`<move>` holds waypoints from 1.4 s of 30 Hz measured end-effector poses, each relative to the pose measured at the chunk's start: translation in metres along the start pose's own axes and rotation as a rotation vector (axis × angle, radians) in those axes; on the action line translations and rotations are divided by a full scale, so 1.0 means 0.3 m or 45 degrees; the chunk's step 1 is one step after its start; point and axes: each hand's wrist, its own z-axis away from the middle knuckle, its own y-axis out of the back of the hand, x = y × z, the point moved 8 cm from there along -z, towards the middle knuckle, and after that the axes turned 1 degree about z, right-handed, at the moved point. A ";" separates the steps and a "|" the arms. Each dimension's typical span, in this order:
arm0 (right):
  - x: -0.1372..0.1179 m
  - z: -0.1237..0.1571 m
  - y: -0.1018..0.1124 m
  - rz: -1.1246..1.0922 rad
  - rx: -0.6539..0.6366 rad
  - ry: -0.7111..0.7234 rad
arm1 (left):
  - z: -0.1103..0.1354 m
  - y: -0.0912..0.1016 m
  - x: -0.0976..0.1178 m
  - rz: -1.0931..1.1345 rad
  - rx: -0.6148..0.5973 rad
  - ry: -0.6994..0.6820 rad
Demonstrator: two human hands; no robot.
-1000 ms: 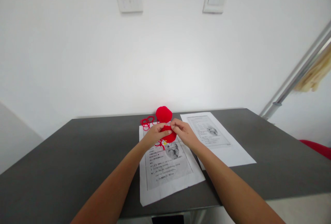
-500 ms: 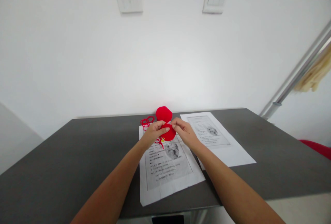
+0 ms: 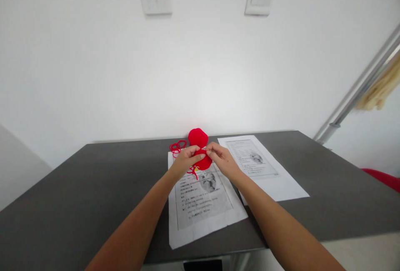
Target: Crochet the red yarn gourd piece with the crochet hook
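A round red crochet piece is held up over a printed sheet. My left hand grips it at the left, thumb lying across its front. At its upper right edge, my right hand pinches with thumb and forefinger; whether a small tool sits between those fingers cannot be made out. A small yellow ring and short red yarn ends hang at the lower left of the piece. Just behind my hands rests a red yarn ball, with loose loops of red yarn to its left.
Another printed sheet lies on the dark grey table to the right. A white wall rises along the table's back edge. At far right are a metal pole and something red.
Very little differs. My right fingers have shifted slightly left along the upper edge of the crochet piece; my left hand keeps its place.
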 end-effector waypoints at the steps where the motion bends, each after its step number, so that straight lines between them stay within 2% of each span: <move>1: 0.001 0.000 0.001 0.003 0.001 0.000 | 0.001 -0.002 -0.001 0.004 -0.004 0.005; 11: 0.007 -0.003 -0.001 0.011 -0.009 0.026 | 0.003 -0.008 -0.013 0.072 -0.022 0.057; 42: -0.009 -0.001 -0.001 0.030 -0.018 0.053 | 0.004 -0.016 -0.011 0.065 -0.040 0.040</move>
